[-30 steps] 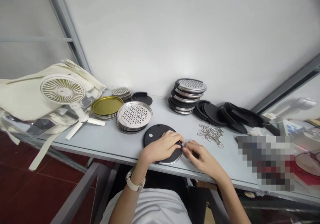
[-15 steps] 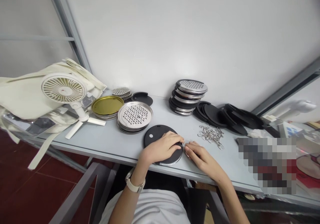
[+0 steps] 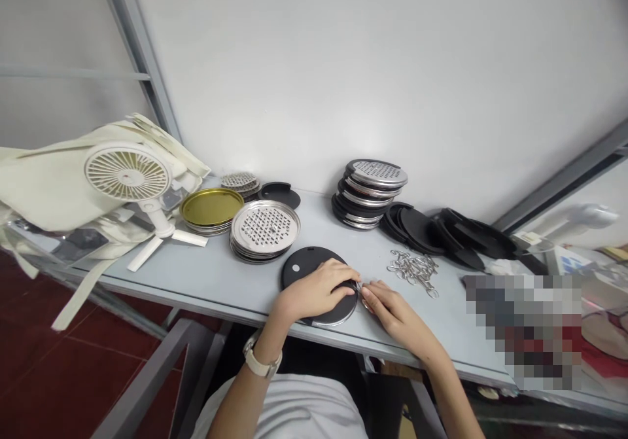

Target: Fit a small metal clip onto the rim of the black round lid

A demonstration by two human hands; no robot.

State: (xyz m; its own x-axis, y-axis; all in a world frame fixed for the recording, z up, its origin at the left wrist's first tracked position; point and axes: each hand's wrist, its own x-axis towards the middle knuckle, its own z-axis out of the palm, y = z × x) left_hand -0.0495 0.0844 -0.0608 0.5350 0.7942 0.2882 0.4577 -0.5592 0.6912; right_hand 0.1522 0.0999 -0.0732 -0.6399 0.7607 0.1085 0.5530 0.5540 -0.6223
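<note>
A round black disc with a small pale dot and a silvery rim lies flat near the table's front edge. My left hand rests over it, fingers curled onto its right edge. Just beyond that edge, my right hand pinches a small metal wire clip, its shiny loop partly showing below the fingers. The clip meets the disc's edge by my left fingertips; whether it is hooked in there is hidden. More wire clips lie in a loose heap to the right.
Stacked grater discs and gold-coloured round plates stand left. Black-rimmed graters are piled behind, with black holders to their right. A white fan and cream bag occupy the far left.
Both hands stay at the disc's right edge. My right fingers have shifted very slightly to the left; the view has tilted a little.
</note>
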